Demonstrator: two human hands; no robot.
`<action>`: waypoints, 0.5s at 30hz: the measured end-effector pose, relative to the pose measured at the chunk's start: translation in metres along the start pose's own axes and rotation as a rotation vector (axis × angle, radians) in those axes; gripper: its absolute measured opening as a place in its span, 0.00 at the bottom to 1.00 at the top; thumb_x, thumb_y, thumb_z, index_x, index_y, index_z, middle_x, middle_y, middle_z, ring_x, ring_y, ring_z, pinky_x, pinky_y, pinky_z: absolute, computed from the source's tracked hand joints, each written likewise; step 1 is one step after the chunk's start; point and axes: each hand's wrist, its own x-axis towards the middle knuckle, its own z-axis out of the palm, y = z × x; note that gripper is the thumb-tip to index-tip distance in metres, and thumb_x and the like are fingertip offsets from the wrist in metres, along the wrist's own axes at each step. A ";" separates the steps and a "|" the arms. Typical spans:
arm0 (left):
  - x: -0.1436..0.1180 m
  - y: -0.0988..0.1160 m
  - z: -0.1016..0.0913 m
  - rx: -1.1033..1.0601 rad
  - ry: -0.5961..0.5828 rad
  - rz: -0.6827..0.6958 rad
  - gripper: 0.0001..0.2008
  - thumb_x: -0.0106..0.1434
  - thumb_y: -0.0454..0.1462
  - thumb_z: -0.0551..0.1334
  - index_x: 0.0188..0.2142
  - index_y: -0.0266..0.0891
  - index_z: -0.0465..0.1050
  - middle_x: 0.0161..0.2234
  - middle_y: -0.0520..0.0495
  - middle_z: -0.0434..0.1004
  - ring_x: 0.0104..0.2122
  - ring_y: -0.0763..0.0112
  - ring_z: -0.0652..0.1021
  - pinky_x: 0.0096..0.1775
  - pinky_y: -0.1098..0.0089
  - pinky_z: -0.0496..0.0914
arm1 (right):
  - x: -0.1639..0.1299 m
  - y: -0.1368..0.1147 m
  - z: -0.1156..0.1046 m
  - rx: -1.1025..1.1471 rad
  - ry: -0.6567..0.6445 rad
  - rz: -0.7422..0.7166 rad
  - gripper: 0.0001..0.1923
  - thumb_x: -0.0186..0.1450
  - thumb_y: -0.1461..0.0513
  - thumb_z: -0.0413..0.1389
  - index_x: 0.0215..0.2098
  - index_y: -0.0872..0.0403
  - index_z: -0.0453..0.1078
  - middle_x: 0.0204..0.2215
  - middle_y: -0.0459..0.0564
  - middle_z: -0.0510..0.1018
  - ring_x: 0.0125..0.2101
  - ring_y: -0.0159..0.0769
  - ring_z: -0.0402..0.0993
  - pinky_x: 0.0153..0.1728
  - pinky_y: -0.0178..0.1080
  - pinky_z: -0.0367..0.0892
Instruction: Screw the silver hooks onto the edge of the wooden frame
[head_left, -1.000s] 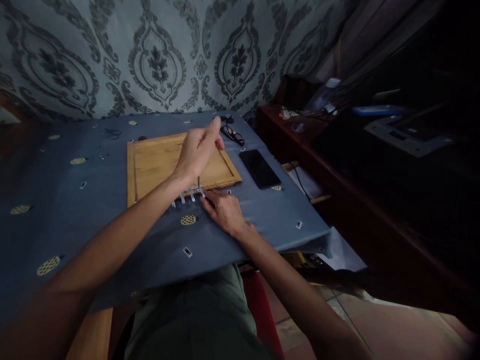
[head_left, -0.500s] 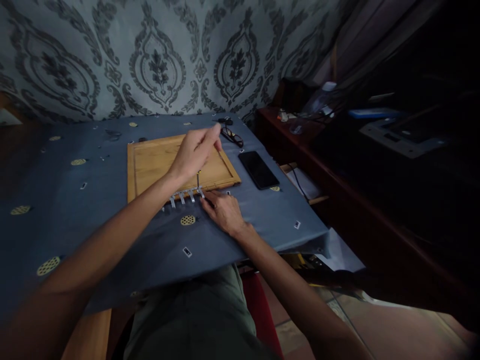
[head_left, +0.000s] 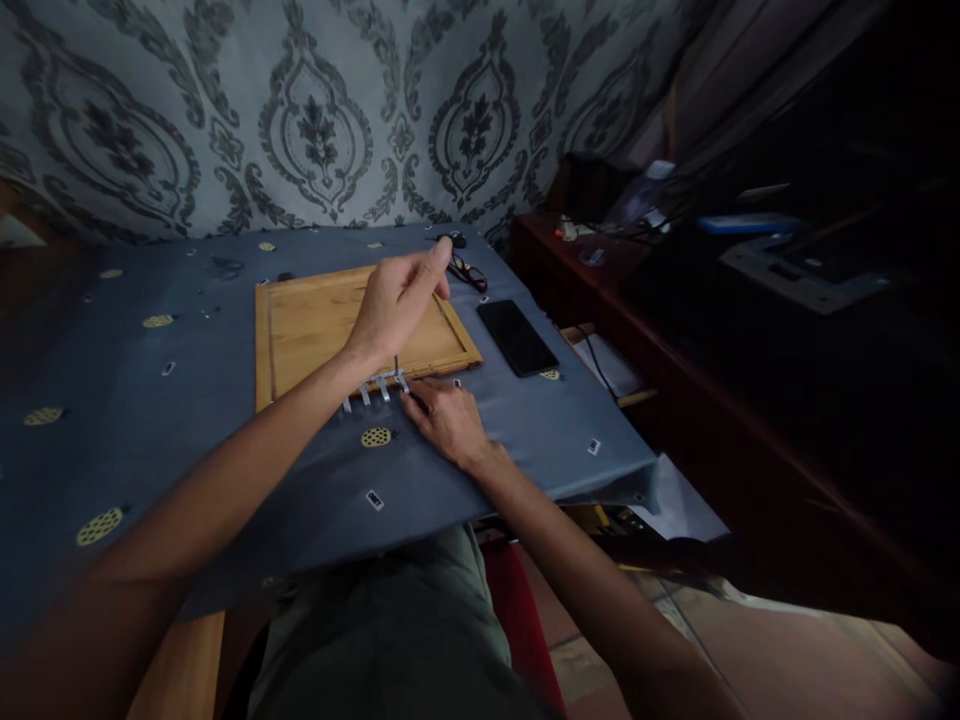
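Left hand grips a thin tool upright over the hook strip at the board's near edge; right hand pins the strip, fingers flat.

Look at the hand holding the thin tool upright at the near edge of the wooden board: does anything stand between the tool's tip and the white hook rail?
Nothing visible does. The left hand holds the thin tool upright, its tip at the white hook rail. The right hand rests beside the rail's right end, not in between.
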 end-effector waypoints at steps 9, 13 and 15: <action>0.006 -0.007 -0.001 -0.062 -0.033 0.020 0.35 0.66 0.66 0.51 0.20 0.41 0.70 0.15 0.52 0.61 0.19 0.76 0.65 0.22 0.69 0.57 | 0.000 -0.001 0.000 -0.001 -0.009 0.016 0.20 0.78 0.56 0.45 0.61 0.49 0.73 0.52 0.53 0.83 0.49 0.41 0.80 0.43 0.36 0.68; 0.005 -0.007 -0.005 -0.172 -0.160 -0.062 0.33 0.66 0.64 0.53 0.21 0.42 0.70 0.11 0.57 0.53 0.13 0.78 0.57 0.18 0.69 0.51 | 0.001 0.000 0.000 0.001 -0.004 0.021 0.21 0.78 0.55 0.46 0.62 0.49 0.72 0.53 0.53 0.83 0.50 0.42 0.80 0.44 0.36 0.68; 0.006 -0.007 -0.008 -0.215 -0.225 -0.089 0.32 0.67 0.63 0.54 0.21 0.42 0.70 0.10 0.58 0.50 0.12 0.79 0.54 0.17 0.70 0.50 | 0.001 0.000 0.000 0.000 -0.004 0.019 0.21 0.78 0.56 0.46 0.62 0.49 0.72 0.52 0.53 0.83 0.50 0.42 0.80 0.44 0.36 0.68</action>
